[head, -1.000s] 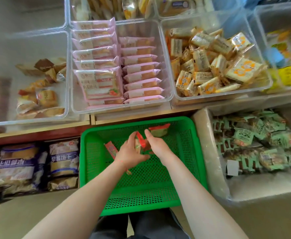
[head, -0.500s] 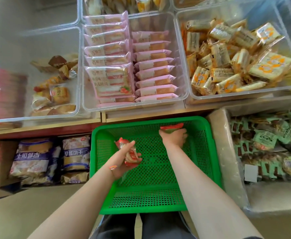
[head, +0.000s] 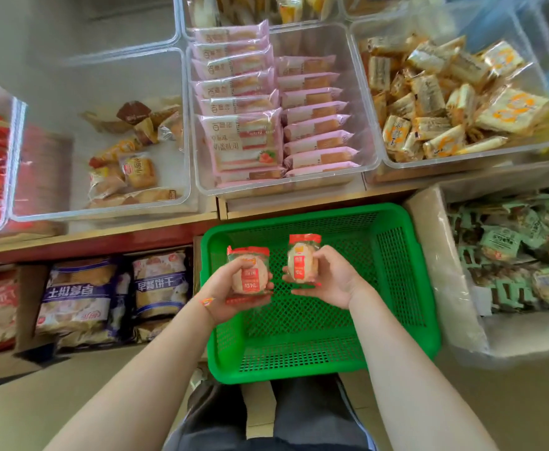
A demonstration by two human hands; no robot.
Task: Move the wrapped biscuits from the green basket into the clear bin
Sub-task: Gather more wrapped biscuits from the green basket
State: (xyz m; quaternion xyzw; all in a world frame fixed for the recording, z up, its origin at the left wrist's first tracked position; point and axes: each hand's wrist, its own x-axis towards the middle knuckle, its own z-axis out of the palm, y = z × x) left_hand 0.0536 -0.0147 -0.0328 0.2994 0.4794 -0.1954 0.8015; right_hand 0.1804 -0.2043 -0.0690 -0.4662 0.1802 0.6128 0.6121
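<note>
Wrapped biscuits (head: 248, 276) are up in both our hands above the green basket (head: 397, 271), one packet gripped in the left hand (head: 234, 288) and one (head: 302, 260) in the right hand (head: 328, 281), so next we carry them to the clear bin (head: 104, 209) up and left of the basket.

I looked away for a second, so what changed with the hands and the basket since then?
The right hand took the biscuit pack from the far end of the green basket and lifted it; the left hand raised its pack alongside. The basket and the shelf bins stayed put.
</note>
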